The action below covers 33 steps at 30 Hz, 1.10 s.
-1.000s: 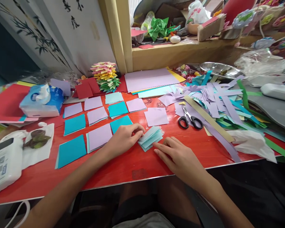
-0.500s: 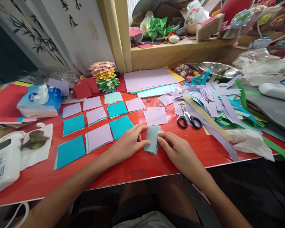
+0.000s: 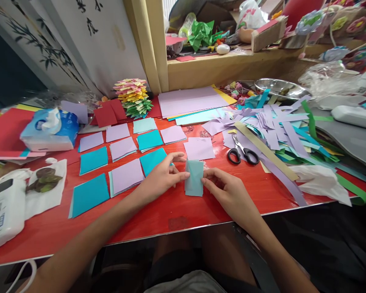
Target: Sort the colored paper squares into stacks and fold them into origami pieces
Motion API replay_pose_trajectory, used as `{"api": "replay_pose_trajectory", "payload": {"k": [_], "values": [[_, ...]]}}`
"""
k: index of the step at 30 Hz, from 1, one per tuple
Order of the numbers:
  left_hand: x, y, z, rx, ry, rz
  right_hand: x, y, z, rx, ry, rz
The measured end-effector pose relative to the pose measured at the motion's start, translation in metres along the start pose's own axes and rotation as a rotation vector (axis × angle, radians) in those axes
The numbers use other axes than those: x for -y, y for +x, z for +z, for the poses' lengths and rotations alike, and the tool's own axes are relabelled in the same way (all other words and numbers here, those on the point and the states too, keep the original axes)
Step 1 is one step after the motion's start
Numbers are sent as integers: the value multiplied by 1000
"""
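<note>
A pale blue-green folded paper [image 3: 194, 179] is near the front edge of the red table [image 3: 158, 215]. My right hand [image 3: 225, 187] pinches its right edge between thumb and fingers. At its left edge is my left hand [image 3: 164, 175], fingers apart, with the thumb tip close to the paper; whether it touches cannot be made out. Just behind lies a lilac square [image 3: 199, 148]. Stacks of lilac [image 3: 128, 176] and teal squares [image 3: 90, 195] sit in rows to the left. Black-handled scissors [image 3: 242, 152] rest open to the right.
Paper strips [image 3: 274, 126] are heaped at the right, beside a crumpled tissue [image 3: 321, 183] and a metal bowl [image 3: 282, 88]. A tissue pack [image 3: 50, 130] and a white device [image 3: 6, 211] are at the left. A folded-paper stack [image 3: 133, 97] stands at the back.
My left hand's fingers have spread and drawn slightly left off the paper. The folded paper now shows a wider face, with its right edge still in my right hand.
</note>
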<state>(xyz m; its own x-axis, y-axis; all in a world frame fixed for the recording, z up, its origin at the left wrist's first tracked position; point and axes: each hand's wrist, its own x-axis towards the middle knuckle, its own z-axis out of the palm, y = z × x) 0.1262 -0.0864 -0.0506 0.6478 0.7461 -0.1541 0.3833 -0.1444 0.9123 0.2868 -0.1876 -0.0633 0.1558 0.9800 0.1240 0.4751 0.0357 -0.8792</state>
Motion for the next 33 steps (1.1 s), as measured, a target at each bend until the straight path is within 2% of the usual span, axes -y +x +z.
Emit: {"api": "replay_pose_trajectory", "payload": {"k": [5, 11, 16, 18, 21, 23, 28, 31, 33], "values": [[-2, 1, -2, -22, -68, -43, 1, 1, 1, -38, -21, 22], [-2, 1, -3, -5, -155, -13, 0, 1, 1, -9, -20, -10], [-5, -2, -1, 29, -66, 43, 1, 2, 2, 25, -30, -72], [-7, -5, 1, -21, 34, 128, 2, 1, 2, -7, -40, -80], [-9, -11, 4, -189, 226, 343, 2, 0, 3, -116, -7, -83], [-10, -14, 5, -260, 340, 475, 2, 0, 4, -128, 9, -84], [-5, -15, 5, -227, 560, 638, 3, 1, 7, -2, -74, -112], [-1, -14, 5, -200, 585, 721, 4, 1, 8, 9, -96, -120], [0, -14, 5, -194, 575, 713, 3, 1, 9, 14, -109, -137]]}}
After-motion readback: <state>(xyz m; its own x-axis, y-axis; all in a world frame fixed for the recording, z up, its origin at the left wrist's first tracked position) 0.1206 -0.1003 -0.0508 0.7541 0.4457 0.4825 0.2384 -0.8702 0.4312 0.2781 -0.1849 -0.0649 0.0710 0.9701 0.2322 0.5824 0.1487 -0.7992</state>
